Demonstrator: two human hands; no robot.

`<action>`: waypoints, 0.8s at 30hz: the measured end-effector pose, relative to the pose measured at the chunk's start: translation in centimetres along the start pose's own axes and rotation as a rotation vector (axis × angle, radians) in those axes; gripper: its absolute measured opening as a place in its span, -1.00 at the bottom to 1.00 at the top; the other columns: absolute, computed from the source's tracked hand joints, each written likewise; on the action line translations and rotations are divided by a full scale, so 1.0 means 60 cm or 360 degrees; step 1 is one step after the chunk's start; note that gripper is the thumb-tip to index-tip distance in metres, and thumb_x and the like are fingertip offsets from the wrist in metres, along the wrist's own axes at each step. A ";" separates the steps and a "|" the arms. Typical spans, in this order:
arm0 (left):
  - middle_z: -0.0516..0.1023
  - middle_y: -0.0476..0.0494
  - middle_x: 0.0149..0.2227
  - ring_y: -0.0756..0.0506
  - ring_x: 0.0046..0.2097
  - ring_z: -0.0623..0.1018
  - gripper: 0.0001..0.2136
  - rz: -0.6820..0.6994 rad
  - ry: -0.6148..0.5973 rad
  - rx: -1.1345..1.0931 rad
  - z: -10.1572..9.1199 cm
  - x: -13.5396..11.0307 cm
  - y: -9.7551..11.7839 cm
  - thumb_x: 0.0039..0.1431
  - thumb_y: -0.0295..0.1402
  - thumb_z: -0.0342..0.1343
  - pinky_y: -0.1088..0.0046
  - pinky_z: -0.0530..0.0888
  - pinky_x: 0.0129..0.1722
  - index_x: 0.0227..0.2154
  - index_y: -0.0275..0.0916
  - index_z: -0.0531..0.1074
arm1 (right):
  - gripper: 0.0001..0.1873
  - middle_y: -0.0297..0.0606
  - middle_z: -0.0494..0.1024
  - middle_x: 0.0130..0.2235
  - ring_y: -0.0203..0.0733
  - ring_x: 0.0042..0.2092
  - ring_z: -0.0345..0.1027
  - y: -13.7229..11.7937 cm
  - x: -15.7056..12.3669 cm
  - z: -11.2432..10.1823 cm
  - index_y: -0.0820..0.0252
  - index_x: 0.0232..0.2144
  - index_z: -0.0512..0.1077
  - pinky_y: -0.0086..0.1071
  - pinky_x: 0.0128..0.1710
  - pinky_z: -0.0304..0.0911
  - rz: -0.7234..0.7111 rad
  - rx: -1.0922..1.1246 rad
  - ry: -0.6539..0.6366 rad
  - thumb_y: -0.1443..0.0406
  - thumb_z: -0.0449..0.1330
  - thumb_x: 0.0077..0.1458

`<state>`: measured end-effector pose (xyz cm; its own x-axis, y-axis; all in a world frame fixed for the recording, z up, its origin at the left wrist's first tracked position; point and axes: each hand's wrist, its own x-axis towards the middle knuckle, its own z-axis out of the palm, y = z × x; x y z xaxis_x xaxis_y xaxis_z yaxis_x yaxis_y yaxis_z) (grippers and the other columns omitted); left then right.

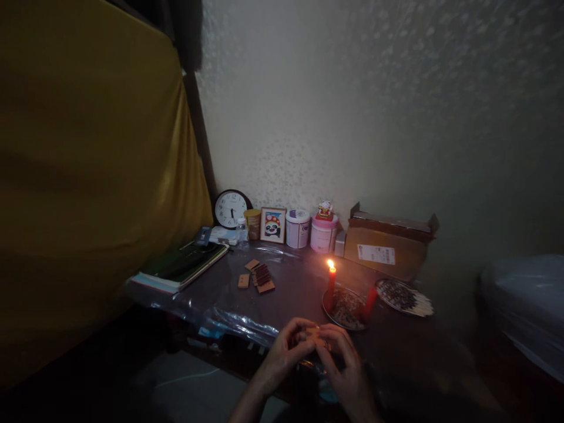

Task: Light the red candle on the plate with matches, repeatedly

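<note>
Two bare hands meet over the near edge of the table, the left hand and the right hand both closed by their fingertips on one small tan matchbox, which sits between them. Just beyond the right hand a lit red candle stands at the near-left side of a round plate, and a second red candle, with no flame on it, leans at the plate's right side.

The open flame is the chief hazard, as I judge it. A careless forward reach by the right hand could knock the lit candle over or bring skin or cardboard into the fire. Matchsticks fanned on a dish beyond and to the right of the hands might catch if the candle fell that way, and the clear plastic cover, ahead of the left hand, could melt under it. A loose fingertip grip could also let the matchbox drop over the edge.

Fingers cover most of the matchbox, so I cannot tell whether its tray is out or what is inside. The brown bits on the plate are too dim to identify. Darkness swallows the space under the table, and both forearms are cut off below.
</note>
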<state>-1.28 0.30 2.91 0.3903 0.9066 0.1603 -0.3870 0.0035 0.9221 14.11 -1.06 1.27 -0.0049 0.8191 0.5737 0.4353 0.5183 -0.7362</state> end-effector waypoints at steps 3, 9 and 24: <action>0.46 0.00 -0.40 0.02 -0.35 0.41 -0.74 0.0021 0.0029 0.0041 0.000 0.000 -0.002 -0.01 -0.34 0.19 0.52 0.30 -0.34 -0.22 -0.25 0.38 | -0.90 -0.26 0.43 -0.17 -0.20 -0.11 0.37 -0.001 0.000 0.000 0.07 -0.31 0.42 -0.42 -0.12 0.32 -0.0013 0.0019 -0.0005 0.26 0.14 0.08; 0.45 0.03 -0.43 0.03 -0.39 0.40 -0.74 0.0006 0.0045 0.0031 -0.003 0.002 -0.004 -0.02 -0.32 0.19 0.54 0.30 -0.38 -0.23 -0.23 0.38 | -0.91 -0.28 0.43 -0.18 -0.22 -0.12 0.37 -0.008 0.002 0.001 0.08 -0.31 0.41 -0.45 -0.14 0.33 -0.0016 0.0038 0.0011 0.28 0.14 0.08; 0.47 -0.02 -0.37 -0.03 -0.32 0.43 -0.71 0.0022 0.0094 0.0089 0.001 0.000 0.001 -0.05 -0.28 0.21 0.49 0.33 -0.33 -0.24 -0.24 0.39 | -0.89 -0.24 0.45 -0.18 -0.18 -0.11 0.38 -0.015 0.002 -0.002 0.09 -0.31 0.42 -0.40 -0.14 0.36 -0.0012 0.0052 -0.0003 0.27 0.13 0.09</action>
<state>-1.24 0.25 2.97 0.3345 0.9297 0.1538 -0.3441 -0.0315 0.9384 13.82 -1.47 2.04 -0.0101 0.8154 0.5788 0.4054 0.5324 -0.7431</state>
